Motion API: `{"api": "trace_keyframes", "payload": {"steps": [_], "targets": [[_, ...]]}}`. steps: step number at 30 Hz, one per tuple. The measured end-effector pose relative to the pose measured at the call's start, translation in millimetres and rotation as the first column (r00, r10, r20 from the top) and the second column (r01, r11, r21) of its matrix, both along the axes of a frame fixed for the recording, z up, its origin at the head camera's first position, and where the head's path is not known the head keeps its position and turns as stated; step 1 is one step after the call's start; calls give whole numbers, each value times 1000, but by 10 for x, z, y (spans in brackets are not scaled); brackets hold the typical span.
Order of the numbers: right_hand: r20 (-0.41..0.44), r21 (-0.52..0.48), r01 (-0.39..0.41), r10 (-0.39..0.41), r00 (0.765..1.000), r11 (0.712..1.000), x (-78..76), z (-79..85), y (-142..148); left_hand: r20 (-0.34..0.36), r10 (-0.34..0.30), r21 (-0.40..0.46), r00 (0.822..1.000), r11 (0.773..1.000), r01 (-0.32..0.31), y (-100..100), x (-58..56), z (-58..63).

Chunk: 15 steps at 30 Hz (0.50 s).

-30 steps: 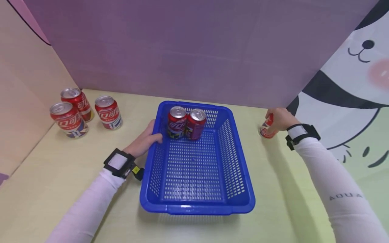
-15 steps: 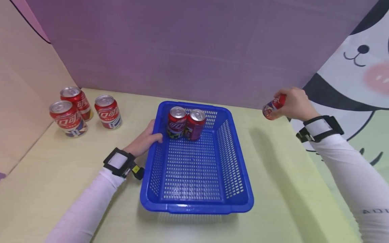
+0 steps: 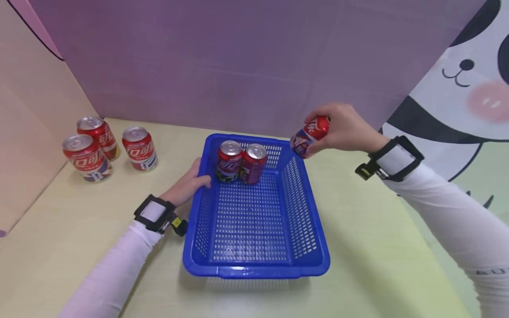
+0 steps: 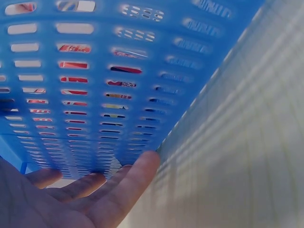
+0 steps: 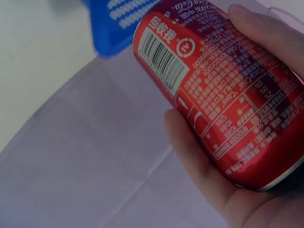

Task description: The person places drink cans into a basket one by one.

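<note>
My right hand (image 3: 347, 130) grips a red Coca-Cola can (image 3: 310, 136), tilted in the air over the far right corner of the blue plastic basket (image 3: 254, 270). In the right wrist view, the can (image 5: 223, 95) shows its barcode side between thumb and fingers. At the basket's left side, my left hand (image 3: 187, 183) holds the rim, thumb over the edge. From the left wrist, the fingers (image 4: 128, 190) lie along the slotted outer wall (image 4: 95, 102). Two upright cans, one (image 3: 229, 163) touching or nearly touching the other (image 3: 253, 165), stand at the basket's far left end.
On the table (image 3: 119, 212) at the left stand three more red cans: a front one (image 3: 88, 159), one behind it (image 3: 99, 134) and one to their right (image 3: 140, 150). A purple wall (image 3: 199, 66) rises at the back, and a panda-printed panel (image 3: 449, 106) borders the right side.
My right hand has lifted the can off the table on the right and carried it leftward to the basket, tilting it. The left hand and basket have hardly moved.
</note>
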State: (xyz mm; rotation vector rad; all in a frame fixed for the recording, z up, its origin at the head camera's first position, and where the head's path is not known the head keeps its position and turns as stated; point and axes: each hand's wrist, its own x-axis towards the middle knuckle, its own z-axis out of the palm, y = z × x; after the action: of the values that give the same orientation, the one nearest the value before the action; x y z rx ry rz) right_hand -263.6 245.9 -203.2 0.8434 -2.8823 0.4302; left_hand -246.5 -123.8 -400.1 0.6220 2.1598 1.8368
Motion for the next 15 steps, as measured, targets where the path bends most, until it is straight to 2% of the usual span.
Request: {"api": "trace_keyframes", "payload": {"steps": [6,11,15], "targets": [[103,71,-33,26,994,997,-106,-176,-280,-25,8,-6,1000,1000,-8,23,-12,9],[171,144,-72,46,984,987,-204,-386,-429,-15,2,-5,1000,1000,-2,31,-7,0],[219,171,-68,29,975,983,-282,-559,-521,-7,8,-7,1000,1000,-8,23,1,-14]]}}
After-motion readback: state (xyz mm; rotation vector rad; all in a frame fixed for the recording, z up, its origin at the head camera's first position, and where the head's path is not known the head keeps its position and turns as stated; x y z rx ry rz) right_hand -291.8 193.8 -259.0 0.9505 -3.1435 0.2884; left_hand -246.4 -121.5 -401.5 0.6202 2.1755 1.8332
